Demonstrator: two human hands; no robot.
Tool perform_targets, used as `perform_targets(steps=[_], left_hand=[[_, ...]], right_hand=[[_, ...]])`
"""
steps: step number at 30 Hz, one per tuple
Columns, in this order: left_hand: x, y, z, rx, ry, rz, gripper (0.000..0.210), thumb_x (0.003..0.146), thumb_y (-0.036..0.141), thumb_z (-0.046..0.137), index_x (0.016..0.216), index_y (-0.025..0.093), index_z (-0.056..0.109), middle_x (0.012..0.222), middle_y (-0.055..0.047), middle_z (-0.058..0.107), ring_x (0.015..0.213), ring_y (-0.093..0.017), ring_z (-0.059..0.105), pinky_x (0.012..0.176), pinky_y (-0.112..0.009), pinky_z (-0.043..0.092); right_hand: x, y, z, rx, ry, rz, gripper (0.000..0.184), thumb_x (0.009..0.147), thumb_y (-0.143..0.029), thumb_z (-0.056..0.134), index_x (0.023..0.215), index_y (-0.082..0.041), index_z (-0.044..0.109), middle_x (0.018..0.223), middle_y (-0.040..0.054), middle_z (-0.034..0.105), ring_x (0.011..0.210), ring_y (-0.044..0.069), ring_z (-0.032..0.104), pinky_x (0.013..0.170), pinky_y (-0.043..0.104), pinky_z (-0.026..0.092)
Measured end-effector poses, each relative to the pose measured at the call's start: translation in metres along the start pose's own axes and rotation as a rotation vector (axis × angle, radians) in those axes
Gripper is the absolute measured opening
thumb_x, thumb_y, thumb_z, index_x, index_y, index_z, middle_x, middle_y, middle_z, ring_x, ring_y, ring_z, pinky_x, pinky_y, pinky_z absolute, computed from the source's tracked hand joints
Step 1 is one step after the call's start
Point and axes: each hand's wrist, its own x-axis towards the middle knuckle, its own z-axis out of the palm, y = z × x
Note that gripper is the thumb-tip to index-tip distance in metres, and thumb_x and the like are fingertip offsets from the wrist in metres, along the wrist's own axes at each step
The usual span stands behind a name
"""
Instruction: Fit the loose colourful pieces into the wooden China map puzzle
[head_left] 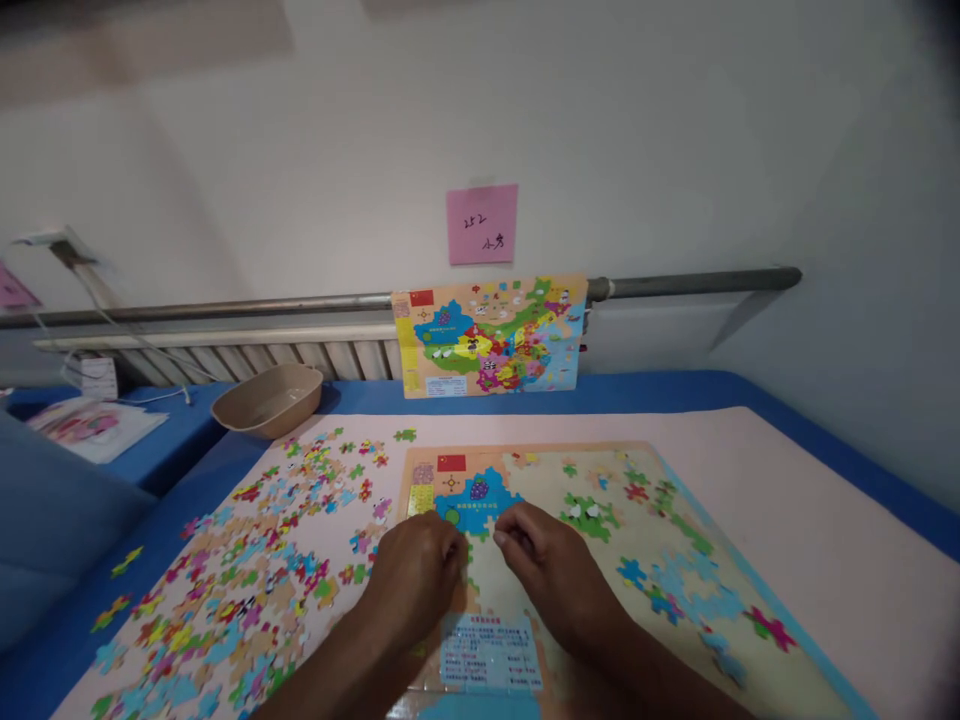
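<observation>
My left hand (pixel 421 560) is curled closed over the left side of a jigsaw board (pixel 652 460). Across a narrow gap, my right hand (pixel 551 560) is also closed, its thumb and finger tips beside the lower edge of a joined blue map section (pixel 480 505) with purple grapes. Whatever either hand may hold is hidden by the fingers. Below the hands, a printed text section (pixel 491 655) is assembled. To the right on the board lie a green cluster with sheep (pixel 589 515), a light-blue cluster (pixel 697 585) and a pink piece (pixel 770 628).
Many loose puzzle pieces (pixel 262 600) spread across the pink sheet on the left. A tan basin (pixel 270 400) stands behind them. The reference map picture (pixel 491 340) leans upright at the back against a pipe (pixel 697 283). A pink note (pixel 482 225) hangs on the wall.
</observation>
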Motion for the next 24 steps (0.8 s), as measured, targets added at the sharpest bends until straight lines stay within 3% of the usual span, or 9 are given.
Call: perform_targets(steps=[14,24], left_hand=[[0.010,0.016,0.004,0.125,-0.032,-0.097,0.021,0.088,0.022,0.053,0.074,0.021,0.068,0.083,-0.006,0.071,0.077,-0.021,0.064,0.065,-0.032,0.023],[0.014,0.010,0.007,0.045,0.018,-0.152,0.013,0.082,0.020,0.058,0.078,0.022,0.071,0.082,-0.004,0.075,0.076,-0.021,0.066,0.065,-0.030,0.027]], right_hand=[[0.001,-0.005,-0.007,-0.037,-0.006,0.001,0.014,0.097,-0.022,0.053,0.085,-0.023,0.061,0.083,-0.0001,0.063,0.077,0.019,0.056,0.070,0.030,0.035],[-0.001,-0.003,-0.007,-0.036,0.008,-0.017,0.014,0.097,-0.020,0.054,0.084,-0.022,0.058,0.080,-0.0016,0.060,0.075,0.018,0.054,0.068,0.029,0.033]])
